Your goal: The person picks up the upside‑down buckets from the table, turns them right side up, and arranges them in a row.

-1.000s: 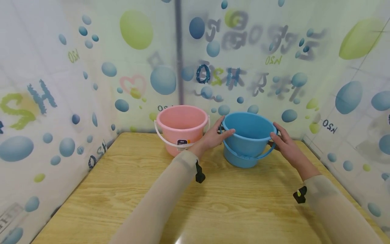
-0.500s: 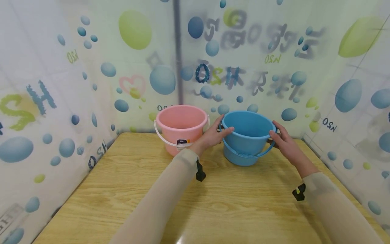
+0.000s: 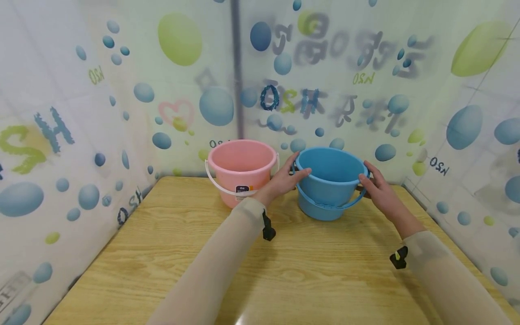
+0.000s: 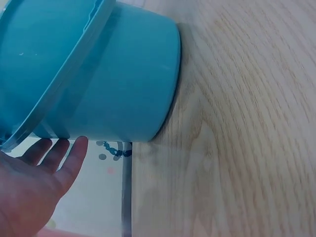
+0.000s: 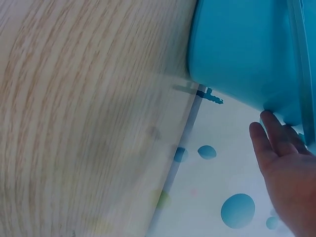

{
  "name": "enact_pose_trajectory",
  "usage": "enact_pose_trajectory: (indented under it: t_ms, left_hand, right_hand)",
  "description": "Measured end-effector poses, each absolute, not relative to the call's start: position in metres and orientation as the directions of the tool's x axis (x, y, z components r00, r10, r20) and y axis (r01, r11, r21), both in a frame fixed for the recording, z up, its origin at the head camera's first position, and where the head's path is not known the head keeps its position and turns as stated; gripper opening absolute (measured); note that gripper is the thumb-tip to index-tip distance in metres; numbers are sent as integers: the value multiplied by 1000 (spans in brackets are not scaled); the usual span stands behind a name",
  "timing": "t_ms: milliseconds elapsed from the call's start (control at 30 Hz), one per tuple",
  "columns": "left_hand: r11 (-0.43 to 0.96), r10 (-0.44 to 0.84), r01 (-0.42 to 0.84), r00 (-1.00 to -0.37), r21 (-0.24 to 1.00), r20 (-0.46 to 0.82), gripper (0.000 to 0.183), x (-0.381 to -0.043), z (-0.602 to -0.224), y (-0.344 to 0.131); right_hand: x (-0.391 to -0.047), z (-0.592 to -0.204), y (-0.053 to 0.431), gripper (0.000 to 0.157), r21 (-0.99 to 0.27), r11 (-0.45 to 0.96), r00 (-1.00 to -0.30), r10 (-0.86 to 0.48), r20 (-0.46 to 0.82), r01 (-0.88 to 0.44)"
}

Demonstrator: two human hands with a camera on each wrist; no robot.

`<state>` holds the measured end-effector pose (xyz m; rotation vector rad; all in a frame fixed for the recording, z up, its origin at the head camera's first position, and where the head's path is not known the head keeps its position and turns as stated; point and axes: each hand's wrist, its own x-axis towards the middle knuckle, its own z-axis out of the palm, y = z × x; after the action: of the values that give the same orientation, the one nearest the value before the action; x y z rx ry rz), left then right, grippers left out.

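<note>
A blue bucket [image 3: 325, 192] stands upright on the wooden table toward the back right, its handle [image 3: 325, 207] hanging down at the front. My left hand [image 3: 284, 179] holds its rim at the left side, thumb over the edge; in the left wrist view the fingers [image 4: 71, 165] touch the wall beneath the rim. At the opposite side my right hand [image 3: 382, 192] holds the rim; its fingers [image 5: 276, 133] reach under it in the right wrist view. A pink bucket [image 3: 243, 177] with a white handle stands left of the blue one, partly hidden behind my left hand and wrist.
The wooden table [image 3: 170, 253] stretches toward me in front of both buckets. Patterned curtains [image 3: 178, 90] with blue and green dots enclose its back, left and right sides.
The blue bucket has shifted slightly toward the back of the table, both hands moving with it, then stays nearly still. The pink bucket has not moved.
</note>
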<state>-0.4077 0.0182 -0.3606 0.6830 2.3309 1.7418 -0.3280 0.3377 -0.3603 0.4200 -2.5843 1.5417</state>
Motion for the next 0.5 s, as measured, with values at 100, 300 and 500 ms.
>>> enact_pose_trajectory:
  t_ms: [100, 300, 500]
  left_hand:
    - [209, 441, 262, -885, 942, 148, 89, -407, -361, 17]
    - [239, 398, 247, -907, 939, 138, 109, -401, -361, 14]
    - [322, 371, 208, -925, 924, 79, 124, -385, -359, 12]
  right_hand:
    - [-328, -361, 337, 72, -844, 453, -957, -181, 226, -285]
    - [-326, -362, 339, 73, -829, 478, -956, -176, 233, -290]
    - [-317, -358, 342, 74, -789, 512, -939, -129, 319, -339]
